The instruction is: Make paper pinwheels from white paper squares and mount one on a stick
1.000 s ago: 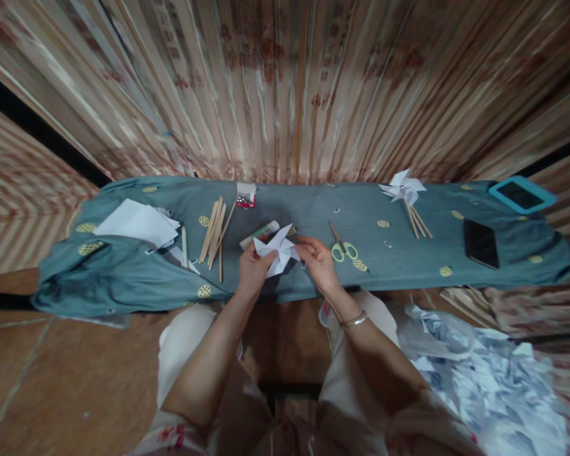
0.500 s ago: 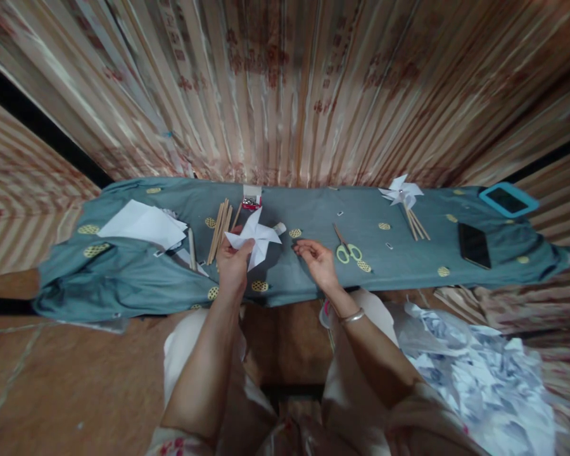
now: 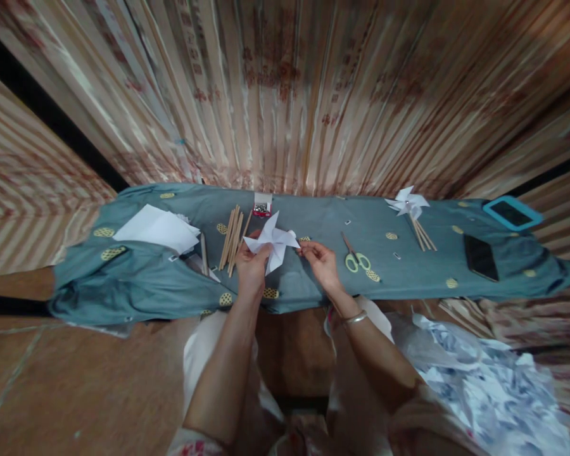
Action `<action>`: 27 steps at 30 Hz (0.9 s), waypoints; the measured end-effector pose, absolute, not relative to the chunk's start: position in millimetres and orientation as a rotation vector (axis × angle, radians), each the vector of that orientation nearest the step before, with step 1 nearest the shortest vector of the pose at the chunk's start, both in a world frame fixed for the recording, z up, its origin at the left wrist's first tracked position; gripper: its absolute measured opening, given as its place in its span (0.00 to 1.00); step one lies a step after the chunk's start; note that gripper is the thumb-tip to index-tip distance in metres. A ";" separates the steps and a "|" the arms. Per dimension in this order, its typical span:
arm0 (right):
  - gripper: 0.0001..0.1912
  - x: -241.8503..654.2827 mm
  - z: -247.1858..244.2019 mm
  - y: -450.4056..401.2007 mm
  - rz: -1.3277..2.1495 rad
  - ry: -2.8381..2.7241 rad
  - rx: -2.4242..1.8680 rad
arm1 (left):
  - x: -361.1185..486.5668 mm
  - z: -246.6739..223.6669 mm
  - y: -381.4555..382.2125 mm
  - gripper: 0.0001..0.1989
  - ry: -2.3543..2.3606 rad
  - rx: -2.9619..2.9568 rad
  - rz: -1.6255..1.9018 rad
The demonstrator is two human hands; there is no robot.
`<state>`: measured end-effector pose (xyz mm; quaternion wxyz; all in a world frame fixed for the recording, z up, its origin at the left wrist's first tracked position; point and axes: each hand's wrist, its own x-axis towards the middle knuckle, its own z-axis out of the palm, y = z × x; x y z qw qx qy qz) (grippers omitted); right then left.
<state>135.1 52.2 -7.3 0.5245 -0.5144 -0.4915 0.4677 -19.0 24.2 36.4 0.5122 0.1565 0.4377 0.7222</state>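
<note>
A white paper pinwheel [image 3: 276, 237] is held over the table by my left hand [image 3: 251, 266], thumb on its front near the middle and fingers behind it. My right hand [image 3: 319, 261] is at the pinwheel's right tip, thumb and fingers pinched together. Its fingertips meet or almost meet that tip; whatever they pinch is too small to make out. Just left of the pinwheel lie several thin wooden sticks [image 3: 230, 240]. Behind it stands an open small red box [image 3: 262, 209] with shiny small pieces inside. Scissors [image 3: 357, 261] with green handles rest right of my right hand.
White paper sheets [image 3: 154, 229] and a pen-like stick [image 3: 204, 253] lie on the left of the blue-green cloth [image 3: 313, 215]. At right are a finished-looking pinwheel [image 3: 408, 204] with sticks, a phone [image 3: 481, 256] and a blue-framed tablet [image 3: 513, 213]. A bag of paper scraps [image 3: 489, 380] sits below.
My right hand has closed the gap to the pinwheel and is now at its right tip. My left hand still holds the pinwheel. The whole view has shifted slightly.
</note>
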 end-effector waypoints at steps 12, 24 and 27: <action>0.11 125.8 21.4 120.2 0.909 -1.575 -1.236 | -11.0 36.2 24.8 0.28 1.041 0.349 1.700; 0.09 45.8 49.3 196.6 0.417 -2.436 -1.373 | -21.1 34.8 23.0 0.31 1.071 0.357 1.680; 0.07 34.6 43.8 203.7 0.460 -2.426 -1.374 | -22.6 35.1 22.8 0.30 1.085 0.374 1.689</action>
